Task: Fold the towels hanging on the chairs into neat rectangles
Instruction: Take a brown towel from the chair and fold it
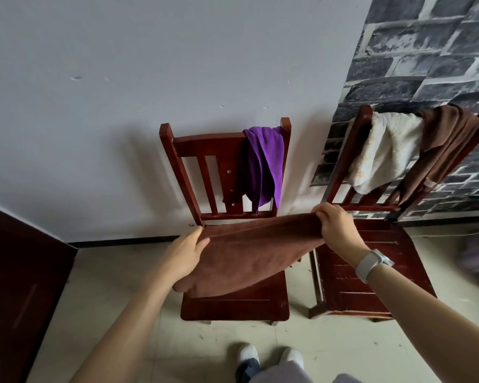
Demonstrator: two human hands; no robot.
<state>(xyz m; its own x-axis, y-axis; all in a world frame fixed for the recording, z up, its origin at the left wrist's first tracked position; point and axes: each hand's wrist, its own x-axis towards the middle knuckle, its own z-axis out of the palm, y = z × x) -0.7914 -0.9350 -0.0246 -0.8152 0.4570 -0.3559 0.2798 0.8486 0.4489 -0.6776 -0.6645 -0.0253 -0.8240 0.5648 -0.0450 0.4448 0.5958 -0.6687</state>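
A brown towel (pixel 244 255) is stretched between my hands above the seat of the middle wooden chair (pixel 233 305). My left hand (pixel 187 251) pinches its left top corner and my right hand (pixel 336 226) grips its right top corner; the cloth hangs down and forward over the seat. A purple towel (pixel 264 164) hangs on that chair's backrest at the right. On the right chair (pixel 371 272) a white towel (pixel 385 150) and another brown towel (pixel 445 145) hang over the backrest.
A white wall stands behind the middle chair and a brick-pattern wall (pixel 426 51) behind the right one. A dark wooden cabinet (pixel 17 286) is at the left. My feet (pixel 268 357) are on the tiled floor in front of the chairs.
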